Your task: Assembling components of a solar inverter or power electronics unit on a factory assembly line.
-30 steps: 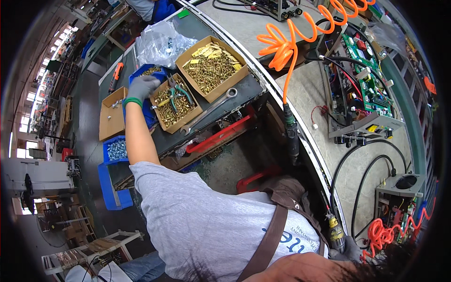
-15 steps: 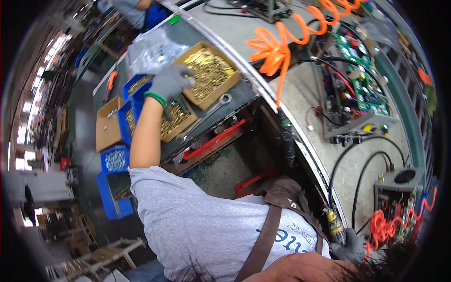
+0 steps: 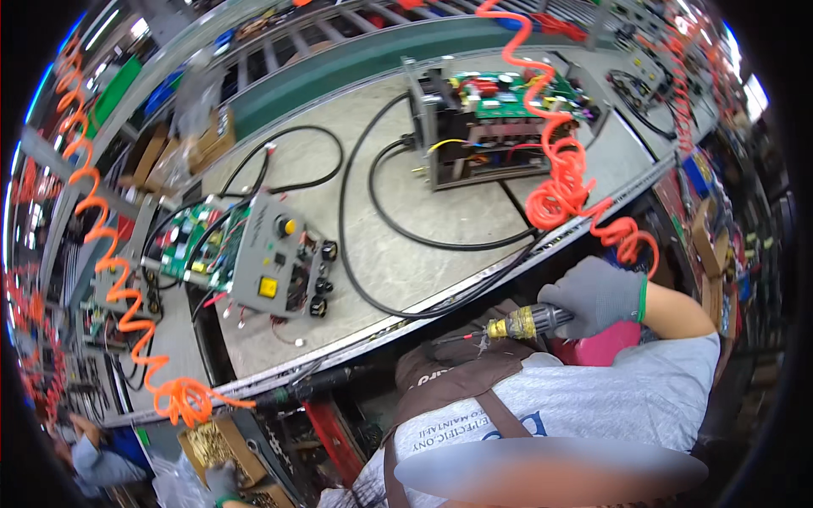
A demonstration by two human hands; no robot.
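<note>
Long grey bench (image 3: 440, 245) in a busy assembly hall, with a green conveyor belt (image 3: 356, 76) running behind it. My landmark is the grey panel unit (image 3: 271, 254), the one w/ a yellow knob and a yellow square switch.

What's changed: half a sec ago the view was down on the boxes of brass screws w/ the left hand in them. Now the head has swung to the bench. The screw box (image 3: 212, 444) sits well below and left of the panel unit, at the pic's low edge. The left hand (image 3: 222, 483), grey glove, is on that box's near side. It's blurred, so I can't tell if the fingers hold anything.

The right hand (image 3: 597, 295), also gloved, is far right of the panel unit and just off the bench front edge. It's wrapped tight round a power screwdriver (image 3: 525, 322), brass collar and tip pointing back toward the unit. My read: the picking looks done and attention is now on the bench work.

Room and edges: right of the panel unit is bare bench crossed by black cable (image 3: 356, 212) loops, then an open chassis (image 3: 500, 127) w/ green boards further right and back. An orange coiled hose (image 3: 563, 186) hangs over that side, near the driver hand, and could snag. A 2nd coil (image 3: 110, 254) drops just left of the unit.
</note>
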